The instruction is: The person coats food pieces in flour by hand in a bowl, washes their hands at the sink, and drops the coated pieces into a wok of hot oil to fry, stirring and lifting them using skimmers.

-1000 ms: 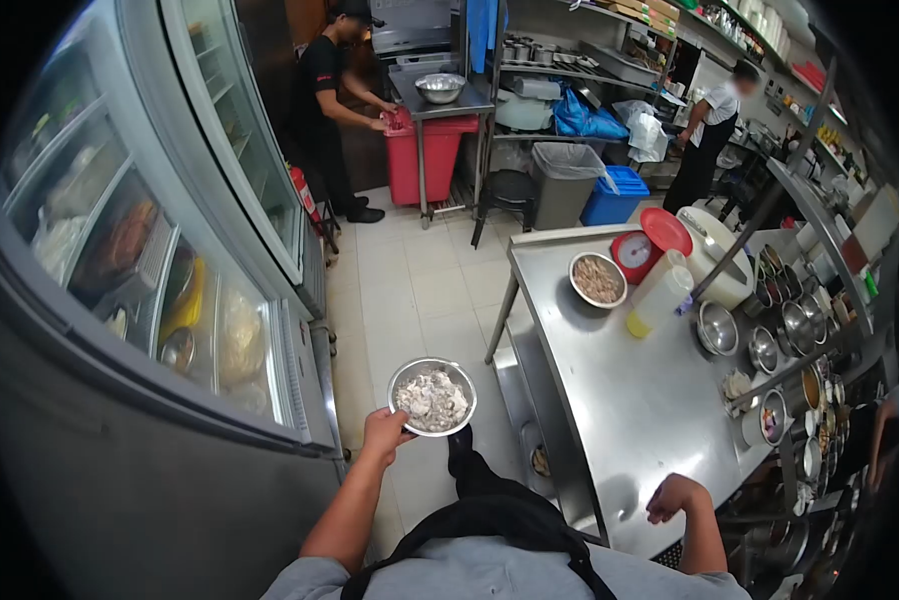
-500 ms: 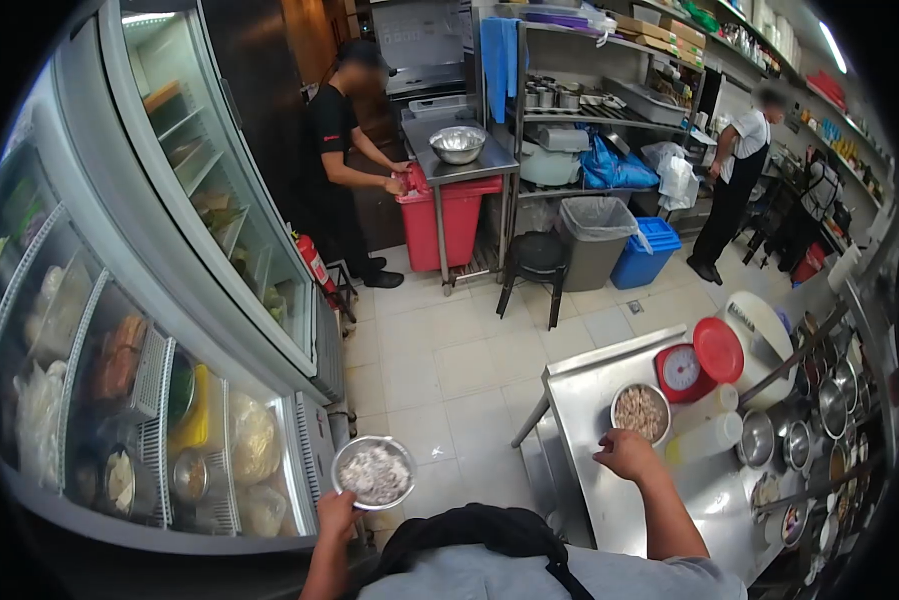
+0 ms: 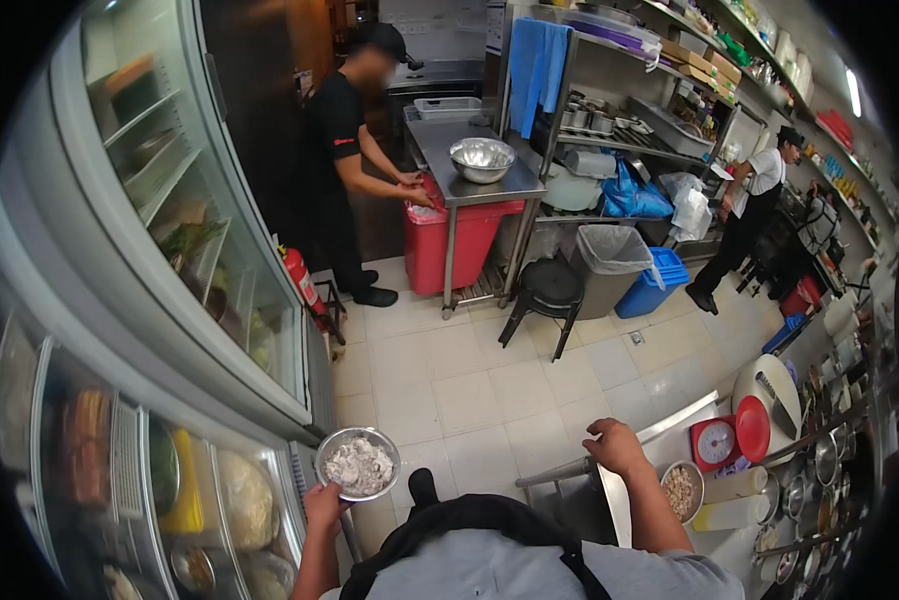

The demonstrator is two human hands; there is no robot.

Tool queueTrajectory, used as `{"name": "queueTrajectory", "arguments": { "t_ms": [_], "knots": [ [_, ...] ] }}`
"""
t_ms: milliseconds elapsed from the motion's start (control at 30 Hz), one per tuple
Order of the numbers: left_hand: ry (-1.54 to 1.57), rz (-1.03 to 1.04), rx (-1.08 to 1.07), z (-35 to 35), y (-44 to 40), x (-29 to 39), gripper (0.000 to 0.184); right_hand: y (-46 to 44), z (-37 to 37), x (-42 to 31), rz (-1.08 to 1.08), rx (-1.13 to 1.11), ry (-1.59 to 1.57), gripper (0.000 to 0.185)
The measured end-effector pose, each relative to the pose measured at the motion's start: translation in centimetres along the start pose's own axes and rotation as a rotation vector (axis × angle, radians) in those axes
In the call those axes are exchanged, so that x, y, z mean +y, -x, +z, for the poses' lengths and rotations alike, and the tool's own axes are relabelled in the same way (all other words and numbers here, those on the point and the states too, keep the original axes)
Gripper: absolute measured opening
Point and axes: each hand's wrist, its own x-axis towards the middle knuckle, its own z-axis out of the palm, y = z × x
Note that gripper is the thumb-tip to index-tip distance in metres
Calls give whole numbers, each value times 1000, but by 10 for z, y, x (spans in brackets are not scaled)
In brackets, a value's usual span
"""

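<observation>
At the lower right, a steel surface (image 3: pixel 680 417) carries a metal bowl of brownish chopped pieces (image 3: pixel 683 492), a red dial scale (image 3: pixel 714 445) just beside it, two plastic bottles (image 3: pixel 732 514) near both and small steel bowls (image 3: pixel 794 495) further right.

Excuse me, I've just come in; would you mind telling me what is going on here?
The person wearing the camera holds a metal bowl of pale, floury-looking food in the left hand, beside the fridges. The right hand is raised near the steel table, apparently empty. On that table, a bowl of chunks sits beside a red scale. Across the floor, a co-worker in black has both hands at a red bin.
</observation>
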Motion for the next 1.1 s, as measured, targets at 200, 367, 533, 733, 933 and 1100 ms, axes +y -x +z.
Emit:
{"name": "queueTrajectory", "arguments": {
  "t_ms": [200, 367, 533, 733, 933, 1100],
  "knots": [
    [-131, 50, -179, 38, -114, 59, 14, -63, -7, -39, 86, 32, 5, 31],
    [-119, -24, -201, 68, -163, 90, 15, -96, 11, -51, 165, 11, 40, 31],
    [-95, -127, -198, 89, -207, 102, 17, -135, 33, -36, 187, -38, 50, 35],
    [-34, -97, -142, 132, -237, 133, 10, -214, 51, -21, 283, -63, -18, 42],
    [-71, -119, -32, 166, -262, 174, 7, -338, 89, -9, 133, -140, 20, 44],
    [-61, -106, 29, 177, -284, 191, 8, -445, 121, -43, -87, -267, 11, 45]
  ]
}}
